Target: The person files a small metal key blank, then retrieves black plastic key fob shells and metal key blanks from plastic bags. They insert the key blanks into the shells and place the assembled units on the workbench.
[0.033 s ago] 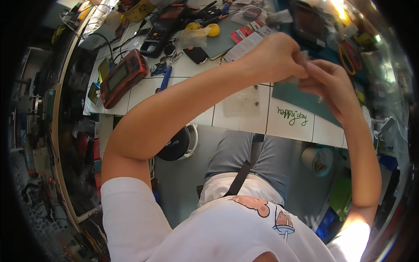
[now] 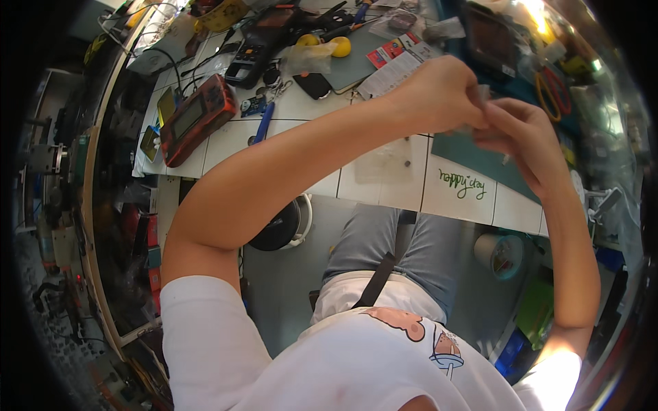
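1. I observe the left hand [image 2: 449,96] and right hand [image 2: 517,130] closed, pinching a small translucent piece [image 2: 484,92] above the surface [image 2: 514,209].
2. Its exposed tip points far-side; its long axis I cannot tell.

I'm watching through the left head cam, a fisheye that looks steeply down from the wearer's own viewpoint. The white shirt [image 2: 329,353] is super close, filling the bottom of my view. Past the jeans [image 2: 363,240] it faces out over the tiled bench [image 2: 452,203], which sits farther off. Left hand [image 2: 447,94] and right hand [image 2: 522,131] sit upper right, and the wide lens fades to black at the corners.
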{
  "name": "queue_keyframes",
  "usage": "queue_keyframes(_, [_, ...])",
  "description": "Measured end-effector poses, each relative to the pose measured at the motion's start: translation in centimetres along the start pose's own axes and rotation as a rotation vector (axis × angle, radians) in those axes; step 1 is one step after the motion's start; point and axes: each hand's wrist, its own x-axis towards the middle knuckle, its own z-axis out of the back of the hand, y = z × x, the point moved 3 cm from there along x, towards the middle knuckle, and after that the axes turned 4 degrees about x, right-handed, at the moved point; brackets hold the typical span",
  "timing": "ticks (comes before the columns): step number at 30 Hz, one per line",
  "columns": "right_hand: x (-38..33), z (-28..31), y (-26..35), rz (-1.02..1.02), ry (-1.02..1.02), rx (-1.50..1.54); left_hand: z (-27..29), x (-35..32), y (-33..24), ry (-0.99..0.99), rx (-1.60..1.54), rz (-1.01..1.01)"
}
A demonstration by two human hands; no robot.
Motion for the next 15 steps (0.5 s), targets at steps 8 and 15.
queue_keyframes(8, [-0.7,0.7,0.3,0.06,0.162,-0.198,-1.2,-0.9,0.3,0.147,-0.29,0.007])
queue_keyframes(15, [0.2,0.8,-1.2,0.099,0.16,0.003,-1.0,-1.1,0.9,0.125,-0.478,0.103])
